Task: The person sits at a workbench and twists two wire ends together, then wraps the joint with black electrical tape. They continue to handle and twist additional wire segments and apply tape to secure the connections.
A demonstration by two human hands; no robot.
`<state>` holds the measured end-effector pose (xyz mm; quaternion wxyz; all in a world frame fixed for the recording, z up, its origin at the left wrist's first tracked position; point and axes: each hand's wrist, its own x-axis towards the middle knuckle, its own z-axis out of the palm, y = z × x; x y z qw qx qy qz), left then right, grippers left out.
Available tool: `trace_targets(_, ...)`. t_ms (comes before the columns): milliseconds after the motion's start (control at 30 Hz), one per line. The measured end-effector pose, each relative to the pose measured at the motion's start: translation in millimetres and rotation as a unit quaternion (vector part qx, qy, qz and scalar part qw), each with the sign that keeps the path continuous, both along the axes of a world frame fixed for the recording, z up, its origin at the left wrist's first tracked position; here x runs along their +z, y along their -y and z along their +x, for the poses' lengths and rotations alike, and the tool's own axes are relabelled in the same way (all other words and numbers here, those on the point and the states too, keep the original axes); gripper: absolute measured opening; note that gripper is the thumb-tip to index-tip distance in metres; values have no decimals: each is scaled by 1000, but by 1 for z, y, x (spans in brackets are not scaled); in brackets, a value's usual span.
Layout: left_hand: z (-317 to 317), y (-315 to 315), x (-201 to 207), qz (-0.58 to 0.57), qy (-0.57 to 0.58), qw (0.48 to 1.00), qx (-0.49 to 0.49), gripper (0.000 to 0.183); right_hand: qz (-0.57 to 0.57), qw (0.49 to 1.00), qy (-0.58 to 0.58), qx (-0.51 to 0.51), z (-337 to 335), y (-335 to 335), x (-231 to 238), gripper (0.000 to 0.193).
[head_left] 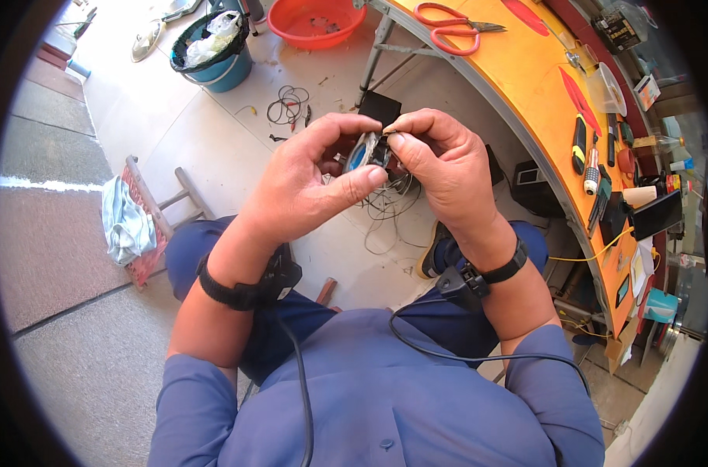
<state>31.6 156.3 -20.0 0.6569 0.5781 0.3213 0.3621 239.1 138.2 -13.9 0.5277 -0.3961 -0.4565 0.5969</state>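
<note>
Above the floor between my knees, my left hand (307,175) is closed around a small round device (361,154) with a pale rim, a blue face and dark inner parts. Thumb and fingers grip it from the left side. My right hand (443,159) meets it from the right, its thumb and forefinger pinched at the device's dark upper edge. What sits between those fingertips is too small to name. Thin tangled wires (389,208) show below the hands; whether they join the device, I cannot tell.
An orange-topped table (517,70) curves along the right, bearing red-handled scissors (455,31), a screwdriver (592,171) and a yellow-black cutter (579,144). A lined blue bucket (226,71), red basin (311,39) and black cable (289,105) lie ahead. A stool (148,202) with a cloth (127,222) stands left.
</note>
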Motion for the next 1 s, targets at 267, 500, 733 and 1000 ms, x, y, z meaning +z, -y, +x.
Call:
trace_targets(267,13,-6,-17,-18,-25,999,19,50,44,995,86,-27,12,-9,-20,10)
trace_targets(500,11,-7,-14,-2,-102,995,-10,46,87,987,124,-51,16,-7,-27,10)
trace_targets(733,11,-6,-13,-65,-53,996,-19,44,312,903,277,-99,15,-8,-29,22)
trace_targets(1000,13,-4,-13,-98,0,995,-13,41,353,874,322,-86,17,-7,-28,26)
